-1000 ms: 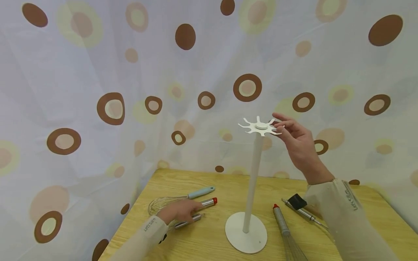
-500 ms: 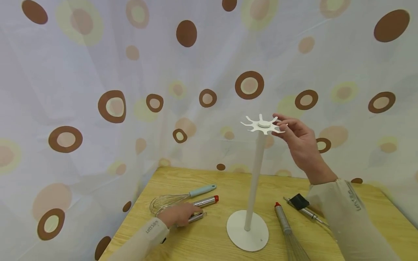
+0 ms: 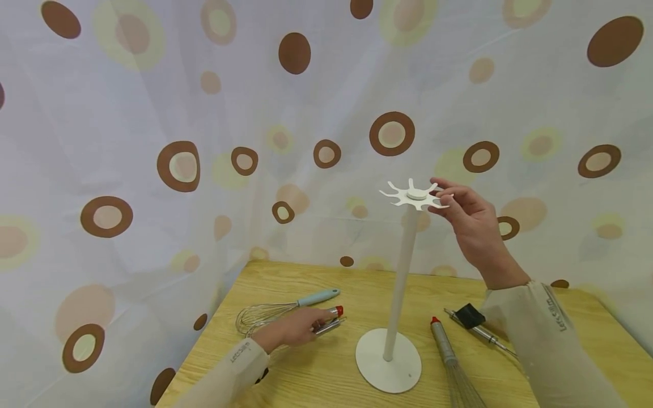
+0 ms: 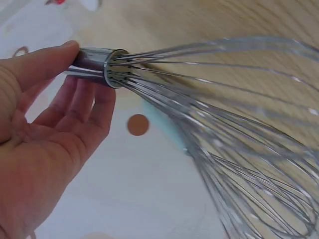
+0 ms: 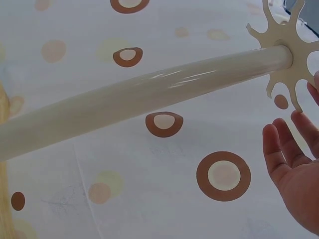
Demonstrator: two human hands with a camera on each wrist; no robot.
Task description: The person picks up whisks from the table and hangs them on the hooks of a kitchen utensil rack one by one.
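Our left hand (image 3: 298, 327) holds a silver whisk (image 4: 93, 61), and a blue whisk (image 3: 316, 297) lies just past that hand. Lifting too fast could tangle the two. Our right hand (image 3: 474, 224) seems to pinch the white stand (image 3: 402, 277) up high; if we pull sideways, it might tip over.

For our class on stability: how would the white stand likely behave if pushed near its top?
The white stand would probably tip before sliding, since its pole is tall and slim. Its wide, flat base should resist a light nudge. The pole looks straight in the head view, so it is likely stiff.
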